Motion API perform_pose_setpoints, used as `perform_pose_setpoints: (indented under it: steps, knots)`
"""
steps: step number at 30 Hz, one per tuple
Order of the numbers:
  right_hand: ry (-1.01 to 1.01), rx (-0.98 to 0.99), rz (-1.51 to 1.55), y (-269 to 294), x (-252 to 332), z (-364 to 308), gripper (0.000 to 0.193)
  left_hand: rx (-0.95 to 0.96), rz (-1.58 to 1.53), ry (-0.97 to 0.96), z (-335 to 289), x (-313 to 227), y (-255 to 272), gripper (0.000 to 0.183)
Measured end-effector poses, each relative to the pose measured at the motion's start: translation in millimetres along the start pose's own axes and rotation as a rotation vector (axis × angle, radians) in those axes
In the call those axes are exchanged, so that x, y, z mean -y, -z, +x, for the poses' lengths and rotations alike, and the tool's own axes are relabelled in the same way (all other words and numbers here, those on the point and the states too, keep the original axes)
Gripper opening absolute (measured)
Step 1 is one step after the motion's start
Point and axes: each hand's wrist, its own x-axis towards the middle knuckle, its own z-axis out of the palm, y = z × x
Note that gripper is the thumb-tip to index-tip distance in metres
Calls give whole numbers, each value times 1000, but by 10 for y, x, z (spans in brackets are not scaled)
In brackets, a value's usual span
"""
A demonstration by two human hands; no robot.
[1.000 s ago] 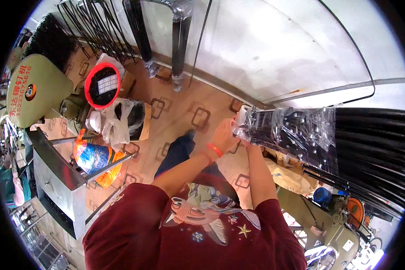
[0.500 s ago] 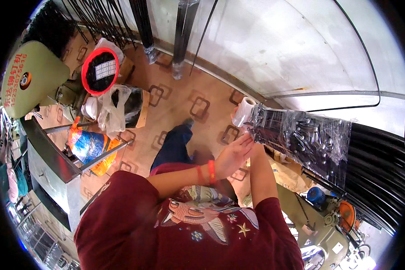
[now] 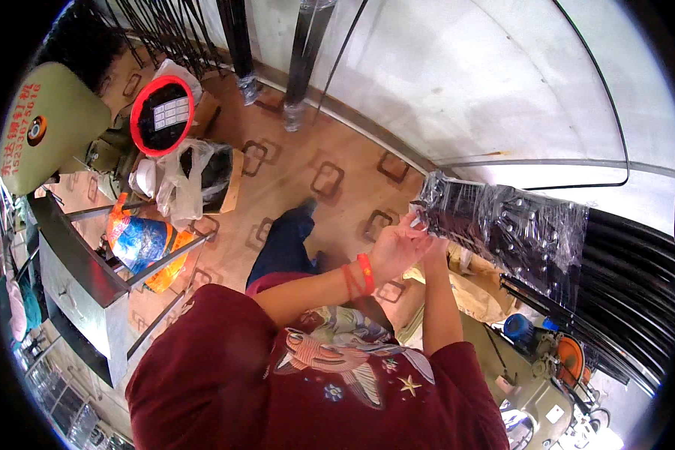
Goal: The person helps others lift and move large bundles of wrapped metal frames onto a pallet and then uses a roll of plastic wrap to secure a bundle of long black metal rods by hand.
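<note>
A bundle of black rods or tubes (image 3: 622, 262) reaches in from the right, its near end wrapped in clear plastic film (image 3: 525, 225). My left hand (image 3: 399, 249), with red bands at the wrist, is at the wrapped end, its fingers curled against the underside. A small pale piece (image 3: 418, 220) shows by these fingertips; I cannot make out what it is. My right forearm (image 3: 439, 300) rises beside the left hand to just below the bundle. The right hand (image 3: 433, 246) is mostly hidden behind the left hand and the bundle, so its fingers do not show.
Brown paper or card (image 3: 476, 289) lies below the bundle, beside a green machine (image 3: 532, 397). On the left are a green riveting machine (image 3: 56, 127), a red-rimmed bucket (image 3: 191, 112), a plastic bag (image 3: 180, 184) and a metal-framed stand (image 3: 82, 277). Film-wrapped black poles (image 3: 305, 67) lean at the wall.
The white roll of film above the bundle's end has gone out of sight. My left hand has turned from fingers stretched out to fingers curled beneath the end. My right forearm has shifted slightly right.
</note>
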Motion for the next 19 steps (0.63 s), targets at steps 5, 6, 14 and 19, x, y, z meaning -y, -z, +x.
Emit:
perform_pose_setpoints:
  steps: [5, 6, 14, 19]
  knots:
    - [65, 184, -102, -554, -52, -718, 62, 188, 105, -13, 216, -84, 155, 37]
    - [103, 139, -90, -644, -118, -793, 60, 164, 182, -22, 226, -125, 125, 37]
    - [254, 157, 213, -1046, -595, -1241, 50, -266, 1069, -136, 233, -370, 97, 7]
    - [317, 238, 186, -988, -680, -1384, 50, 169, 342, 98, 241, -223, 234, 39]
